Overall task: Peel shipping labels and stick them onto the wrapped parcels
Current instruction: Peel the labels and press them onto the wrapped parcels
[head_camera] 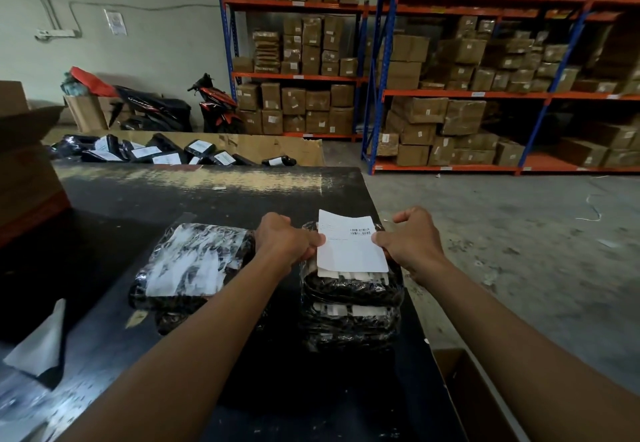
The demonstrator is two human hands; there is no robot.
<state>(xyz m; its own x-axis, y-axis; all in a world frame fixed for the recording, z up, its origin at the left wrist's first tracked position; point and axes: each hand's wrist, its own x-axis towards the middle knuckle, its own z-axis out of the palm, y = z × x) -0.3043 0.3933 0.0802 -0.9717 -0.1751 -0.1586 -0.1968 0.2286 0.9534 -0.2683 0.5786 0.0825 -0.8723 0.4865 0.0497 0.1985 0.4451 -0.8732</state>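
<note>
A white shipping label [349, 244] with a barcode is held flat over a stack of black wrapped parcels [349, 306] on the dark table. My left hand [285, 242] pinches the label's left edge and my right hand [412, 240] pinches its right edge. To the left lies another wrapped parcel [194, 261], shiny with white glare or paper on top. A curled sheet of white backing paper [41, 341] lies at the table's near left.
The black table [166, 199] runs from me to a far edge. Beyond it lie several labelled black parcels [162, 154] on cardboard. A brown box [24, 164] stands at left, an open carton [474, 400] at the near right. Shelves of boxes [450, 95] stand behind.
</note>
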